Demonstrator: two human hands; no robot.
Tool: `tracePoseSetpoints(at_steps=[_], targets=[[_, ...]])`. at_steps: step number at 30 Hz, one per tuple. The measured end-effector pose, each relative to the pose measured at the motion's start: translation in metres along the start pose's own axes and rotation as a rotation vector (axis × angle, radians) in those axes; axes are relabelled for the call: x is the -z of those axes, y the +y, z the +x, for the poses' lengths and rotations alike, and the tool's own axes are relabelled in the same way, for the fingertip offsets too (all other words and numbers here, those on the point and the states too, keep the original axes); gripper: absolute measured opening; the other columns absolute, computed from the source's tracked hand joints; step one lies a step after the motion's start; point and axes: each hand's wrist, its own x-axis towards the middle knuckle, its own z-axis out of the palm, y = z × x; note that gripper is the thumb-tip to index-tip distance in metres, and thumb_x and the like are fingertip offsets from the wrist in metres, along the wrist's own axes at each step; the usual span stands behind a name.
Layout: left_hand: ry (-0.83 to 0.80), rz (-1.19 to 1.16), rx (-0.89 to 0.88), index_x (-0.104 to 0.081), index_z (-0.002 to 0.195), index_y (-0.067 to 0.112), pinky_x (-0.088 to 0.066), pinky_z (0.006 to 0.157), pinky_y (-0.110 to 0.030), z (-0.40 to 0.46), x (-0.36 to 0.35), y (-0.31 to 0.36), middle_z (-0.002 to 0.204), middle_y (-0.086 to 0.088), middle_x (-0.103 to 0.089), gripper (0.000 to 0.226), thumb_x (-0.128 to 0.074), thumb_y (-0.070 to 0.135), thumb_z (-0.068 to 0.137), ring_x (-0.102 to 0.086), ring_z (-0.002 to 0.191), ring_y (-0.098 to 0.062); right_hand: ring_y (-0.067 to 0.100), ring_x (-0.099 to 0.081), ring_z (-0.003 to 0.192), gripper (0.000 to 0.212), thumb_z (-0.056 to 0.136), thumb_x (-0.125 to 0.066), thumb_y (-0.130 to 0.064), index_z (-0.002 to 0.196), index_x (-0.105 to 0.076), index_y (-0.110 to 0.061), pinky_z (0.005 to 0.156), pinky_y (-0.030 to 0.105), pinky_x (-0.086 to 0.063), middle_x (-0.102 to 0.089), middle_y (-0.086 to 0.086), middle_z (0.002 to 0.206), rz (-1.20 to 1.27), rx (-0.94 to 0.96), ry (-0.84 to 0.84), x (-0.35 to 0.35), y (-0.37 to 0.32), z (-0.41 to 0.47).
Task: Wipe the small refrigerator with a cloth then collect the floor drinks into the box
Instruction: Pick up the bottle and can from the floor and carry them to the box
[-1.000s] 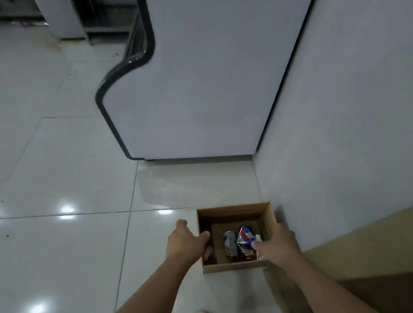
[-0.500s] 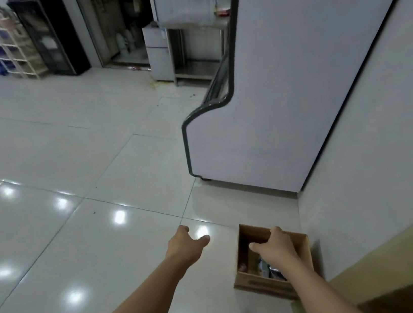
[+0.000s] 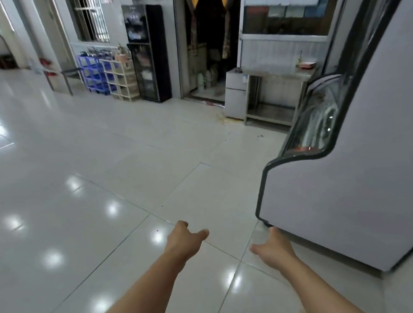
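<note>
Head view
Hands: you have two in frame, both empty, reaching forward over the tiled floor.
Left hand: lower centre, thumb spread out, fingers loosely curled, gripping nothing.
Right hand: lower right of centre, thumb spread wide, fingers relaxed, just beside the base corner of the display cooler.
Small refrigerator: one, pale grey, right of centre at mid-height, beside one steel table.
Box, drinks: out of your frame.

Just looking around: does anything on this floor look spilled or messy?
Yes: a yellowish-brown stain marks the floor tiles by the small white cabinet near the doorway, with a few dark specks nearby. Both hands are empty.
</note>
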Motion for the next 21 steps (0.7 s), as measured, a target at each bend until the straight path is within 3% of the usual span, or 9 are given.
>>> tracePoseSetpoints(at_steps=[9,21], targets=[[0.054,-0.013,-0.057,-0.032,0.140,0.012,-0.040,0.102,-0.039,0.105,0.159,0.017,0.137,-0.011,-0.047,0.073,-0.066,0.042,0.082,-0.047,0.123,-0.029,0.031,-0.043,0.127,0.078,0.084,-0.064,-0.034,0.144,-0.022,-0.007,0.096,0.035,-0.041,-0.033,0.016,0.143,-0.013,0.082,0.048,-0.061,-0.175,0.044],[0.064,-0.011,-0.125,-0.033,0.139,0.011,-0.038,0.105,-0.039,0.277,0.242,0.084,0.137,-0.011,-0.048,0.072,-0.064,0.043,0.083,-0.045,0.126,-0.027,0.033,-0.043,0.125,0.074,0.086,-0.061,-0.037,0.142,-0.023,-0.007,0.092,0.036,-0.042,-0.030,0.017,0.142,-0.011,0.117,0.110,-0.084,-0.316,0.197]])
